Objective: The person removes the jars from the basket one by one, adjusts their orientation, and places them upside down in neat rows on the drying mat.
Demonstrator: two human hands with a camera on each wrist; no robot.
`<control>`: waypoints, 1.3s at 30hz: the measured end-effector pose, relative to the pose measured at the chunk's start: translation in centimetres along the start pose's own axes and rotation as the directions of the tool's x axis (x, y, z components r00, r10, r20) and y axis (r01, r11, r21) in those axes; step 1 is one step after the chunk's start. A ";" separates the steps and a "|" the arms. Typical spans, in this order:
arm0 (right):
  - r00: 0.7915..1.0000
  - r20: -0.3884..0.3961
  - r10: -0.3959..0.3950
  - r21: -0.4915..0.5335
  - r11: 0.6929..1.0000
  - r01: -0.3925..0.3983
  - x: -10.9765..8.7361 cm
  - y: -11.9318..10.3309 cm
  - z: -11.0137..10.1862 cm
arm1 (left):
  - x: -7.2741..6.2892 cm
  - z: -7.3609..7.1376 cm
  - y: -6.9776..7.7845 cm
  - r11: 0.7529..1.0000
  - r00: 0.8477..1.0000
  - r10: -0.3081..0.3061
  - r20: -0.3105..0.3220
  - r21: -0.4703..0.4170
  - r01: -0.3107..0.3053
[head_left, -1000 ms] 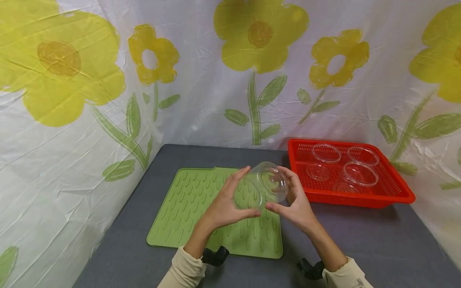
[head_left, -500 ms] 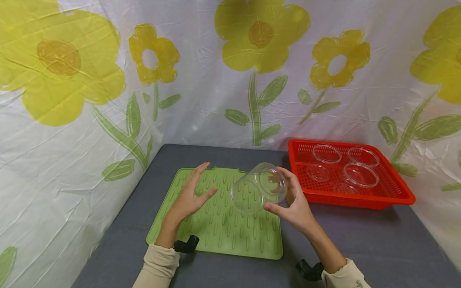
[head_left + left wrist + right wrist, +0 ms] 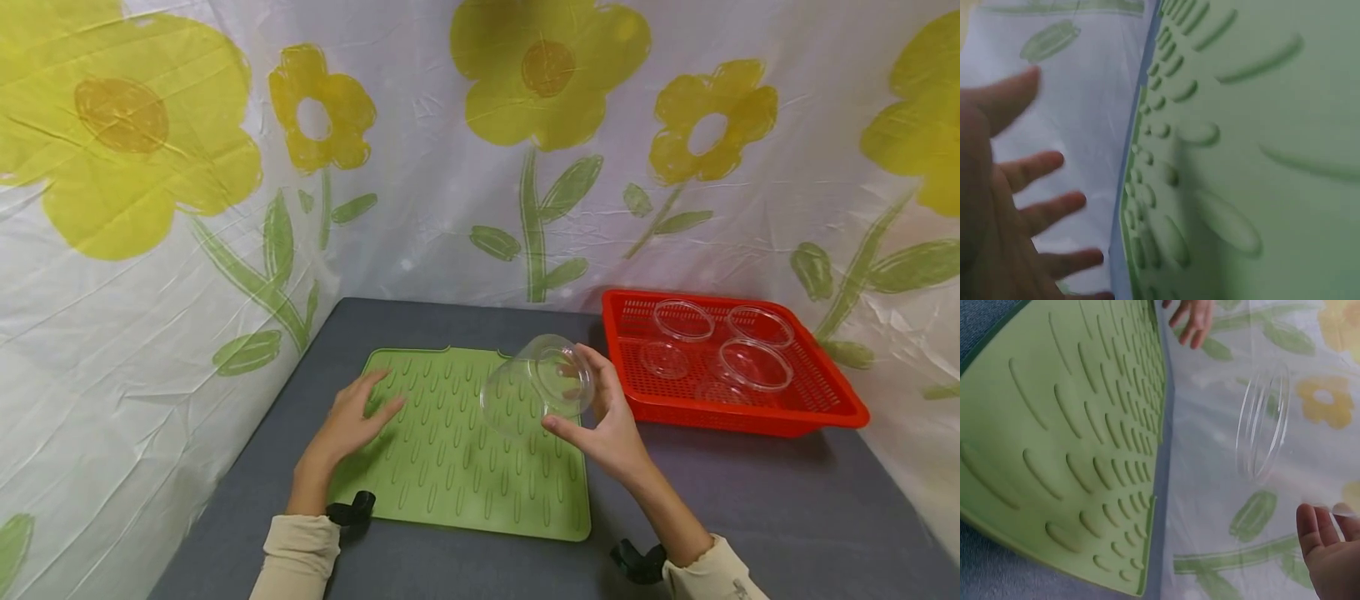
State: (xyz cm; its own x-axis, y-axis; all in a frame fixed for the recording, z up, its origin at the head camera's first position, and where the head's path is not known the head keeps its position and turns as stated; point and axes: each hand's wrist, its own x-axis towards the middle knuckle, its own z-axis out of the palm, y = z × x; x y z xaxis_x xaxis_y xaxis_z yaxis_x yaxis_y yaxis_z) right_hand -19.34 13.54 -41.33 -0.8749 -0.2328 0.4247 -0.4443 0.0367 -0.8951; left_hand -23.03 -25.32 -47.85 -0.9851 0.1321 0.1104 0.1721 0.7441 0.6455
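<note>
My right hand (image 3: pixel 611 429) holds a clear plastic cup (image 3: pixel 517 387) by its base end, thumb in front and fingers behind. The cup lies on its side in the air above the green ridged mat (image 3: pixel 465 467), its wide mouth toward the left. In the right wrist view the cup's ringed rim (image 3: pixel 1263 425) stands away from the fingertips (image 3: pixel 1310 525). My left hand (image 3: pixel 348 425) is over the mat's left part, apart from the cup. Its fingers are spread and hold nothing, as the left wrist view shows too.
A red perforated basket (image 3: pixel 742 419) stands at the back right of the grey table (image 3: pixel 720 483), with 3 clear cups (image 3: pixel 754 365) upright in it. A white curtain (image 3: pixel 420 225) with yellow flowers hangs behind and along the left side.
Both hands held the cup a second ago. The left hand has let go of it and moved left and toward me; the right hand keeps the cup in nearly the same place.
</note>
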 end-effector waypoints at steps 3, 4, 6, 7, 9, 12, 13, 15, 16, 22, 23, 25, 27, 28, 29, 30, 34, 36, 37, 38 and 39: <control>1.000 -0.012 0.026 -0.007 1.000 -0.026 0.2 0.1 0.6 | -0.3 -0.1 -0.7 0.996 0.998 -0.065 0.011 0.064 0.064; 0.999 -0.013 0.036 -0.019 0.999 -0.036 0.3 0.1 0.8 | -0.4 -0.1 -0.9 0.993 0.996 -0.092 0.013 0.078 0.090; 0.998 -0.015 0.056 -0.051 0.997 -0.057 0.6 0.2 1.2 | -0.6 -0.2 -1.2 0.986 0.990 -0.137 0.017 0.096 0.135; 0.998 -0.015 0.063 -0.069 0.996 -0.064 0.7 0.3 1.4 | -0.7 -0.2 -1.4 0.983 0.988 -0.156 0.019 0.102 0.153; 0.998 -0.015 0.068 -0.102 0.992 -0.069 1.1 0.4 1.8 | -0.9 -0.2 -1.7 0.977 0.982 -0.188 0.029 0.104 0.184; 0.997 -0.017 0.069 -0.134 0.988 -0.071 1.6 0.6 2.3 | -1.1 -0.4 -2.1 0.971 0.974 -0.222 0.052 0.104 0.216; 0.997 -0.019 0.069 -0.138 0.988 -0.071 1.9 0.7 2.4 | -1.2 -0.4 -2.1 0.970 0.972 -0.229 0.058 0.101 0.222; 0.997 -0.026 0.071 -0.143 0.987 -0.074 2.3 0.9 2.6 | -1.2 -0.4 -2.2 0.967 0.968 -0.242 0.070 0.100 0.235; 0.997 -0.029 0.072 -0.144 0.987 -0.076 2.6 0.9 2.7 | -1.3 -0.5 -2.2 0.965 0.966 -0.249 0.075 0.100 0.241; 0.995 -0.043 0.084 -0.145 0.985 -0.090 3.8 1.5 3.4 | -1.3 -0.4 -2.1 0.966 0.964 -0.251 0.090 0.085 0.243; 0.995 -0.046 0.087 -0.150 0.984 -0.093 4.0 1.6 3.5 | -1.3 -0.4 -2.1 0.967 0.965 -0.248 0.091 0.082 0.240; 0.994 -0.051 0.099 -0.156 0.982 -0.106 4.2 1.8 3.8 | -1.3 -0.2 -2.1 0.968 0.965 -0.245 0.095 0.077 0.238; 0.992 -0.052 0.115 -0.158 0.980 -0.122 4.5 2.0 4.0 | -1.3 -0.1 -2.1 0.968 0.964 -0.247 0.100 0.078 0.240; 0.991 -0.050 0.122 -0.162 0.978 -0.129 4.6 2.0 4.1 | -1.3 0.0 -2.1 0.967 0.963 -0.248 0.102 0.078 0.241; 0.990 -0.050 0.129 -0.159 0.978 -0.135 4.7 2.0 4.3 | -1.3 0.1 -2.0 0.967 0.963 -0.249 0.104 0.079 0.242; 0.990 -0.047 0.133 -0.156 0.978 -0.139 4.8 2.0 4.4 | -1.3 0.1 -2.0 0.967 0.962 -0.250 0.105 0.080 0.242; 0.991 -0.036 0.127 -0.147 0.980 -0.131 5.3 2.0 5.0 | -1.3 0.2 -1.9 0.966 0.963 -0.251 0.101 0.084 0.243; 0.992 -0.031 0.123 -0.140 0.982 -0.126 5.6 2.1 5.3 | -1.3 0.2 -1.9 0.967 0.964 -0.248 0.097 0.085 0.240; 0.992 -0.029 0.124 -0.138 0.982 -0.127 5.7 2.2 5.5 | -1.3 0.2 -1.9 0.967 0.965 -0.247 0.094 0.085 0.239; 0.992 -0.026 0.127 -0.141 0.982 -0.130 5.8 2.2 5.6 | -1.3 0.2 -1.8 0.967 0.965 -0.246 0.092 0.087 0.238; 0.991 -0.022 0.132 -0.139 0.981 -0.134 5.9 2.3 5.8 | -1.3 0.1 -1.9 0.967 0.965 -0.247 0.091 0.087 0.239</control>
State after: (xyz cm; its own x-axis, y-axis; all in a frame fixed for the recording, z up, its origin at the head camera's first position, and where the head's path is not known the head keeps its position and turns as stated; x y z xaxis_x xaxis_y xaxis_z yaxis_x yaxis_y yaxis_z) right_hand -24.44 6.63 -41.68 -0.9298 -0.2046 0.3058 -0.3458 0.2019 -0.9163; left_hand -22.09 -26.80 -49.30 -0.9925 0.0037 -0.1218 -0.0688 0.8082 0.5849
